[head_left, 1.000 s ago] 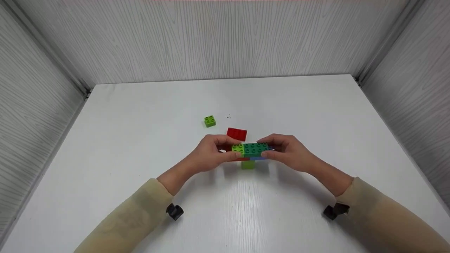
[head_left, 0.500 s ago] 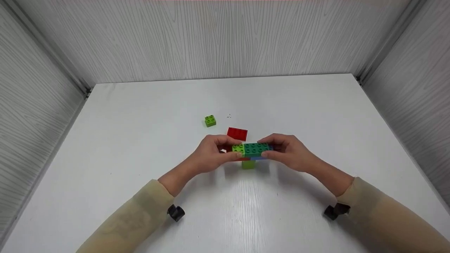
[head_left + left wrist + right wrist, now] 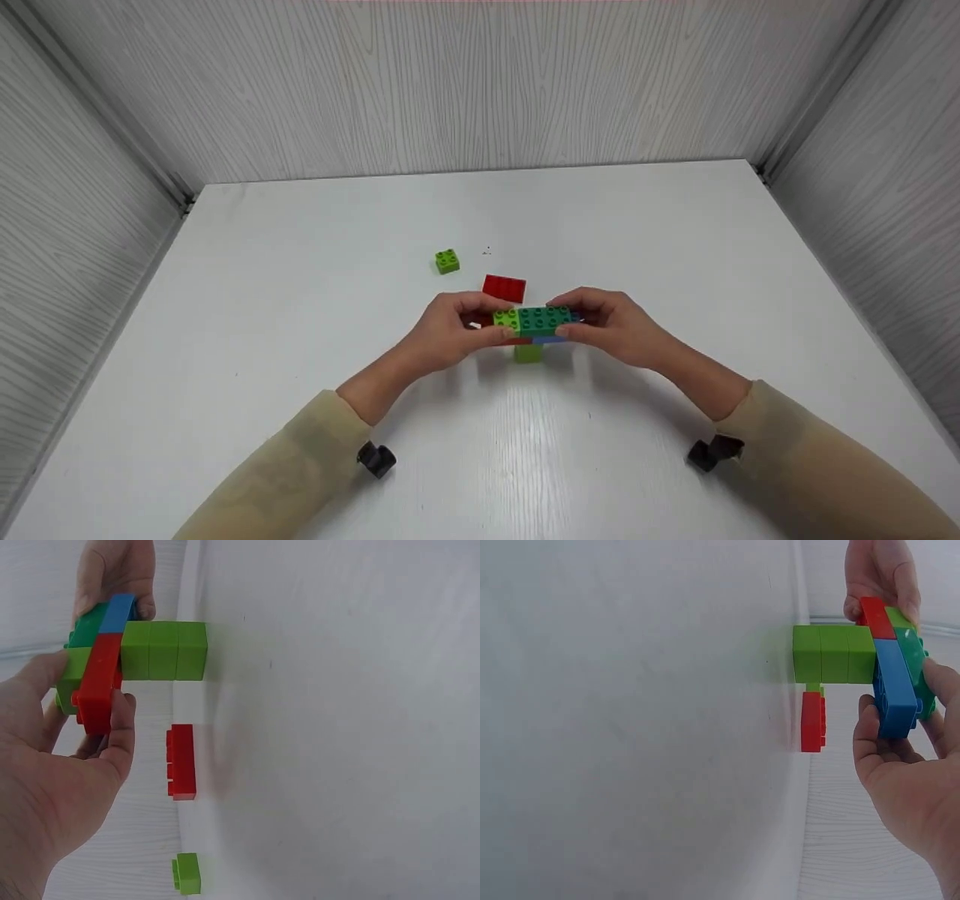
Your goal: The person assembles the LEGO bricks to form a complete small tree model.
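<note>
A T-shaped toy building brick structure stands on the table. Its stem is a column of three light green bricks [image 3: 163, 651]. A red brick [image 3: 101, 675] and a blue brick [image 3: 895, 686] lie end to end across the column. On top sit a small light green brick [image 3: 505, 320] and a longer dark green brick [image 3: 541, 321], side by side. My left hand [image 3: 450, 330] pinches the left end, thumb on the small light green brick and fingertips by the red one. My right hand [image 3: 616, 330] pinches the right end, thumb on the dark green brick and fingertips at the blue one.
Just behind the structure lies a loose red brick [image 3: 504, 289] on the white table [image 3: 315, 262]. A loose small light green brick [image 3: 447, 261] sits farther back to the left. Pale wood-grain panels [image 3: 465, 90] enclose the table's back and sides.
</note>
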Demonstrator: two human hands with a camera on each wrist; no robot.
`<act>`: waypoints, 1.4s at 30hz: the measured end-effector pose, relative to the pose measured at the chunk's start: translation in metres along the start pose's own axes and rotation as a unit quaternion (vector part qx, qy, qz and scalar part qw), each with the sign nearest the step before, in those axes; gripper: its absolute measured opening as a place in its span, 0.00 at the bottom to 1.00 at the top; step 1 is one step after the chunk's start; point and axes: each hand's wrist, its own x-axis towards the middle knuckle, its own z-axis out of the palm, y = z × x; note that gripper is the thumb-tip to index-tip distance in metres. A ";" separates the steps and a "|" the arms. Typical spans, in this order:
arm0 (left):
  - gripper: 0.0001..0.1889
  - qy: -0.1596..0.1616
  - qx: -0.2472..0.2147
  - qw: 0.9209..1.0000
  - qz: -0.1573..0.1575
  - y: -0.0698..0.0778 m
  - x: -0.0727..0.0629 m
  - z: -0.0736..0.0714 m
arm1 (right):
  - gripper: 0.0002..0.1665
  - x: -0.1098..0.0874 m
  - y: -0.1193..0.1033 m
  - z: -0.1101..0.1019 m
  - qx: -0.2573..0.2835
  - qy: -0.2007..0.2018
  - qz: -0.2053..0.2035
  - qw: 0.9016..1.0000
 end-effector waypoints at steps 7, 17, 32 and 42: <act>0.18 0.004 0.008 1.000 0.010 -0.001 0.000 0.001 | 0.19 0.000 0.000 -0.001 -0.006 0.001 0.001 1.000; 0.25 0.031 0.038 0.999 0.019 -0.001 0.005 -0.015 | 0.20 0.000 -0.001 0.000 -0.013 -0.003 0.003 1.000; 0.30 0.025 0.110 0.991 -0.078 -0.042 0.059 -0.043 | 0.21 0.001 0.001 0.001 -0.020 0.000 0.013 1.000; 0.27 0.014 0.152 0.985 -0.086 -0.048 0.068 -0.037 | 0.21 0.000 -0.002 -0.001 -0.026 0.002 0.014 1.000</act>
